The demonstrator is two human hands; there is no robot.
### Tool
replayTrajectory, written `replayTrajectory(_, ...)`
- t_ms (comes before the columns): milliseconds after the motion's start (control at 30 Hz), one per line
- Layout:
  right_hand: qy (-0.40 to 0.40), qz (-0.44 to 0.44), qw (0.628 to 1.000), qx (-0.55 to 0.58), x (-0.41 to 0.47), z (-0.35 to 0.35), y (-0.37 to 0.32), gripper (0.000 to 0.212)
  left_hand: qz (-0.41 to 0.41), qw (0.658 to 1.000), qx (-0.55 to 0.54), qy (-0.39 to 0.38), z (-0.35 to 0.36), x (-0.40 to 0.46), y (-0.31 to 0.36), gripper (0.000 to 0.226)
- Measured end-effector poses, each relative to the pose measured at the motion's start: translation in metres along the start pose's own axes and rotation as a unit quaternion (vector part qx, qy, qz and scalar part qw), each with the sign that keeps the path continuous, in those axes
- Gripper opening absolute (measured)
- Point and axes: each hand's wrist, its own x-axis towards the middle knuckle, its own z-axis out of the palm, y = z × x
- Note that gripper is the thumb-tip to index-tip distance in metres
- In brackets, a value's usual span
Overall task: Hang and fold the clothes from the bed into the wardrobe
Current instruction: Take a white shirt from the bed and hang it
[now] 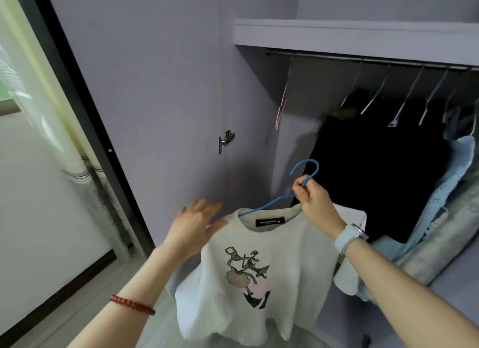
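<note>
Hands hold up a white T-shirt [259,264] on a blue hanger [298,189] in front of an open wardrobe. The right hand [313,202] grips the hanger's neck just below the hook; the left hand [194,226], fingers spread, touches the shirt's shoulder. The hanging step looks underway. Next, the hook likely needs lifting onto the rail [337,57], left of the dark coat [375,166].
</note>
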Motion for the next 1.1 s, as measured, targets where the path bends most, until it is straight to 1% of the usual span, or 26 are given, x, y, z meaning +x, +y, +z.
replayTrajectory(33, 0.006, -0.001, 1.000, 0.002, 0.000, 0.001, -0.003, 0.008, 0.020, 1.000, 0.006, 0.020, 0.011, -0.002, 0.005, 0.076)
replayTrajectory(100, 0.011, -0.003, 1.000, -0.002, 0.000, 0.001, -0.009, 0.008, 0.029, 0.998, -0.008, 0.061, 0.018, -0.002, 0.010, 0.041)
replayTrajectory(133, 0.011, -0.003, 1.000, -0.009, 0.001, -0.002, -0.010, 0.008, 0.036, 0.996, 0.002, 0.078, 0.016, 0.002, 0.014, 0.028)
replayTrajectory(233, 0.013, -0.008, 1.000, -0.024, 0.001, -0.004, -0.014, 0.007, 0.036, 0.994, 0.030, 0.096, 0.016, 0.009, 0.018, 0.028)
replayTrajectory(300, 0.023, -0.015, 0.999, -0.025, 0.000, -0.003, -0.013, 0.008, 0.036, 0.997, -0.009, 0.069, 0.019, 0.012, 0.024, 0.028)
replayTrajectory(367, 0.033, -0.025, 0.999, -0.033, -0.001, -0.003, -0.013, 0.007, 0.018, 0.996, -0.047, 0.074, 0.027, 0.018, 0.030, 0.027)
replayTrajectory(433, 0.035, -0.020, 0.999, -0.018, -0.003, -0.005, -0.014, 0.005, 0.027, 0.994, -0.051, 0.088, 0.028, 0.023, 0.035, 0.029)
replayTrajectory(467, 0.031, -0.012, 0.999, -0.002, -0.005, -0.007, -0.014, 0.008, 0.029, 0.994, -0.053, 0.096, 0.025, 0.025, 0.036, 0.028)
replayTrajectory(533, 0.020, -0.009, 1.000, 0.004, -0.011, -0.015, -0.006, 0.023, 0.025, 0.989, -0.060, 0.135, 0.023, 0.031, 0.030, 0.029)
replayTrajectory(567, 0.015, -0.009, 1.000, -0.025, -0.015, -0.020, 0.002, 0.029, 0.023, 0.985, -0.076, 0.151, 0.023, 0.033, 0.025, 0.032)
replayTrajectory(633, 0.008, -0.002, 0.992, -0.128, -0.025, -0.030, 0.024, 0.036, 0.015, 0.978, -0.108, 0.176, 0.021, 0.037, 0.016, 0.037)
replayTrajectory(700, 0.013, 0.034, 0.979, -0.200, -0.034, -0.041, 0.044, 0.037, 0.030, 0.976, -0.101, 0.191, 0.023, 0.044, 0.007, 0.039)
replayTrajectory(733, 0.010, 0.049, 0.973, -0.225, -0.038, -0.047, 0.049, 0.041, 0.033, 0.976, -0.100, 0.191, 0.025, 0.048, 0.003, 0.041)
replayTrajectory(800, -0.004, 0.051, 0.962, -0.269, -0.042, -0.055, 0.060, 0.061, 0.026, 0.978, -0.105, 0.177, 0.027, 0.058, -0.008, 0.044)
replayTrajectory(833, -0.011, 0.054, 0.958, -0.281, -0.043, -0.059, 0.065, 0.064, 0.018, 0.980, -0.108, 0.168, 0.028, 0.064, -0.013, 0.043)
replayTrajectory(867, -0.012, 0.063, 0.955, -0.291, -0.044, -0.063, 0.066, 0.059, 0.009, 0.981, -0.114, 0.157, 0.028, 0.072, -0.015, 0.038)
replayTrajectory(933, -0.016, 0.065, 0.947, -0.313, -0.044, -0.071, 0.064, 0.042, -0.005, 0.983, -0.136, 0.126, 0.028, 0.090, -0.016, 0.024)
replayTrajectory(1000, -0.019, 0.061, 0.938, -0.340, -0.048, -0.080, 0.056, 0.030, -0.004, 0.984, -0.145, 0.107, 0.027, 0.110, -0.011, 0.019)
replayTrajectory(1100, -0.038, 0.042, 0.919, -0.390, -0.055, -0.086, 0.034, 0.028, -0.010, 0.988, -0.125, 0.095, 0.027, 0.139, -0.005, 0.022)
